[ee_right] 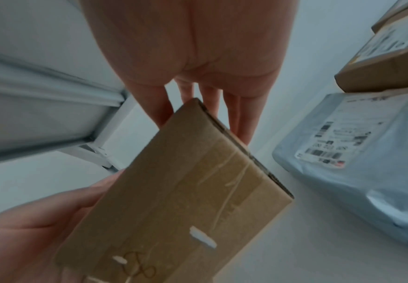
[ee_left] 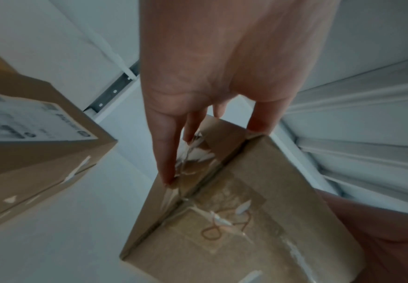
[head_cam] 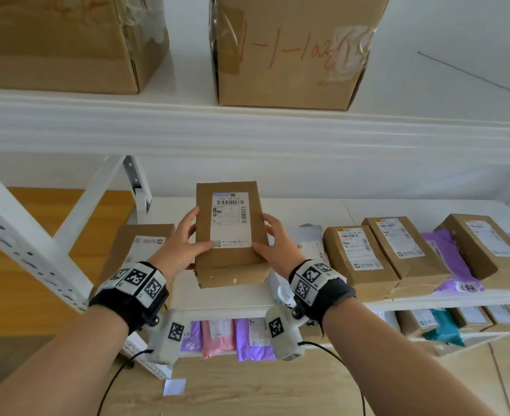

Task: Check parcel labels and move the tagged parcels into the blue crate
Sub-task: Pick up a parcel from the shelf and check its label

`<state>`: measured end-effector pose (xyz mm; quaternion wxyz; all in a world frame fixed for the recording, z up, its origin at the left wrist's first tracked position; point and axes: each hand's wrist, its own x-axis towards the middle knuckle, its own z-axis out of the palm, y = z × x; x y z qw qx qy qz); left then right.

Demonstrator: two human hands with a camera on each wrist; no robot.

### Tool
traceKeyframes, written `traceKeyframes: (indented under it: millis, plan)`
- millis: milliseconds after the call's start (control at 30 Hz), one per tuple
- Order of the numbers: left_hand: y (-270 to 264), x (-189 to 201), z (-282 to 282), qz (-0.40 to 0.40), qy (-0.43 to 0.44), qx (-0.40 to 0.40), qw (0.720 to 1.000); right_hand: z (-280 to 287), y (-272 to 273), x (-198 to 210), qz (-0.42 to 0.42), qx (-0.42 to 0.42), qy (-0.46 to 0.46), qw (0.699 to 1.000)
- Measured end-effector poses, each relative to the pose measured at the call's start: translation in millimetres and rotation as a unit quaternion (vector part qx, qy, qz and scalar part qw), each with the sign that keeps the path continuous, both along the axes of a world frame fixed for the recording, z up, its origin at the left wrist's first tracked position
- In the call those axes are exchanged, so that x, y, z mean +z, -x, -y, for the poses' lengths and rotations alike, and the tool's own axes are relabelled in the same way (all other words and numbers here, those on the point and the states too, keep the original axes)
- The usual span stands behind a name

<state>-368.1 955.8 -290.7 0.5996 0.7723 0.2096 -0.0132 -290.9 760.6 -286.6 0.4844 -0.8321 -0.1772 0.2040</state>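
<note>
Two hands hold one brown parcel (head_cam: 229,232) up over the middle shelf (head_cam: 307,211), white label (head_cam: 230,219) facing the camera.
Left hand (head_cam: 178,242) and right hand (head_cam: 274,240) each grip a side edge, thumbs on top, fingers (ee_left: 166,153) underneath. Right of the parcel: three brown boxes (head_cam: 358,259) on the shelf; left of it: one. Above: two big cartons (head_cam: 289,49).

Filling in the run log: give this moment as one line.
phase: label check | left hand: holds parcel | right hand: holds parcel | label: faces camera | parcel: lifted above shelf | blue crate: not in view
</note>
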Motion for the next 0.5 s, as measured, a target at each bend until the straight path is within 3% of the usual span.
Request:
traceKeyframes:
  millis: [300, 500]
  plan:
    - [-7.0, -53.3, -6.8, -0.059, -0.033, -0.016, 0.998, -15.4, 2.9, -61.4, -0.045, -0.018, 0.017, 0.999]
    - [-7.5, -70.4, -10.1, -0.074, -0.025, -0.031, 0.996, -19.4, 2.3, -81.5, -0.071, -0.021, 0.025, 0.997]
